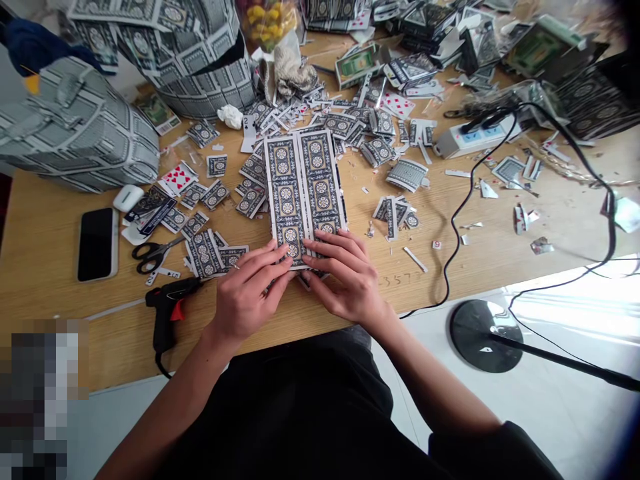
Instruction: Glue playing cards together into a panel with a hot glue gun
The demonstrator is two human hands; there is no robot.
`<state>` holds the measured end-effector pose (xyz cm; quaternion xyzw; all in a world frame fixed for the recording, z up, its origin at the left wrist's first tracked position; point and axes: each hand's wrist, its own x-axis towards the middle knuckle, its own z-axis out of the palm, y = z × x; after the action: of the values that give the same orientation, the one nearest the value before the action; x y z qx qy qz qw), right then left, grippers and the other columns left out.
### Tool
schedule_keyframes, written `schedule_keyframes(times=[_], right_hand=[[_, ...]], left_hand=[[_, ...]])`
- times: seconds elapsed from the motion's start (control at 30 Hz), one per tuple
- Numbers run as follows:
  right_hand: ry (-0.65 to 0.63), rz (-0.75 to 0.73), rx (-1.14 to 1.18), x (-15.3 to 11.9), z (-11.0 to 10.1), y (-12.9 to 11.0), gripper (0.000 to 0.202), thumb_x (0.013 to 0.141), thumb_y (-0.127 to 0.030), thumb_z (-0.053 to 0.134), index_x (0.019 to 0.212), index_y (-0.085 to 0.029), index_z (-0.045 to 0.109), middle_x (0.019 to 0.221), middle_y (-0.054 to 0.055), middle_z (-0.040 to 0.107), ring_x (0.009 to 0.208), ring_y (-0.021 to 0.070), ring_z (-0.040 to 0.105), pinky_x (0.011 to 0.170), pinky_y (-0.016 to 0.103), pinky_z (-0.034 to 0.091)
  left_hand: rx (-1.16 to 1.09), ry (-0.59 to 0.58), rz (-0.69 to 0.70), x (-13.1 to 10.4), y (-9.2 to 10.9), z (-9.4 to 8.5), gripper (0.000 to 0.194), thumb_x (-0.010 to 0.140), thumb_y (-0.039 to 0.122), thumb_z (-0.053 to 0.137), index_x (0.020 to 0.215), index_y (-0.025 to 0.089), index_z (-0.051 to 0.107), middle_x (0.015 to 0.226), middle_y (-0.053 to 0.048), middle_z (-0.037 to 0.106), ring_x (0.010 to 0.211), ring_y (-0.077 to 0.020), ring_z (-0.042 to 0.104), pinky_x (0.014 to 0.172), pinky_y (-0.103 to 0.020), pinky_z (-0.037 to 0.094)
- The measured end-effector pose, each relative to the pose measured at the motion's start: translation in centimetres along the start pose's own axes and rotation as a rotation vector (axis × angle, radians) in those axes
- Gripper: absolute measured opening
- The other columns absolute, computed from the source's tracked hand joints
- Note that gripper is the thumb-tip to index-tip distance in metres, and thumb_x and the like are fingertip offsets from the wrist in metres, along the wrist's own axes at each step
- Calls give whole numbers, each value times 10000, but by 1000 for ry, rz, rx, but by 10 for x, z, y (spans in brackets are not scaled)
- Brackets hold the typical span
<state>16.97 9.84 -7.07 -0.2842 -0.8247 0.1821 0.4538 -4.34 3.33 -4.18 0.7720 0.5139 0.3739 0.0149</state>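
A flat panel made of playing cards, backs up in two long columns, lies before me, its far end on the pile of cut card pieces. At its near left corner, my left hand grips the panel, fingers on top. Gripping the near right part is my right hand, with its fingers spread over the cards and its thumb at the near edge. The undersides of both grips are hidden. Left of my hands are a black glue gun with a red trigger, scissors and loose patterned card pieces.
Two woven card baskets stand at the back left. A phone and a white earbud case lie nearby. A power strip trails black cables on the right. Card boxes and scraps crowd the back; a round black stand base is beyond the table edge.
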Motion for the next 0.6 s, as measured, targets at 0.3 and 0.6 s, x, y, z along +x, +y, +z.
schedule_keyframes(times=[0.3,0.6], right_hand=[[0,7,0,0,0,0,239,956,-204,774,1182,-282,772,1293,52,843,1318,275,760,1171,536,559],[-16,29,-3,-1,-1,0,251,954,-217,769,1184,-314,788,1307,16,838,1319,275,761,1183,551,556]], left_hand=[[-2,-3,-11,-1,0,0,298,951,74,778,1214,211,750,1276,-90,825,1268,-264,776,1095,-433,660],[5,-1,-19,-1,0,0,272,981,101,751,1218,233,758,1275,-72,830,1256,-257,783,1084,-441,671]])
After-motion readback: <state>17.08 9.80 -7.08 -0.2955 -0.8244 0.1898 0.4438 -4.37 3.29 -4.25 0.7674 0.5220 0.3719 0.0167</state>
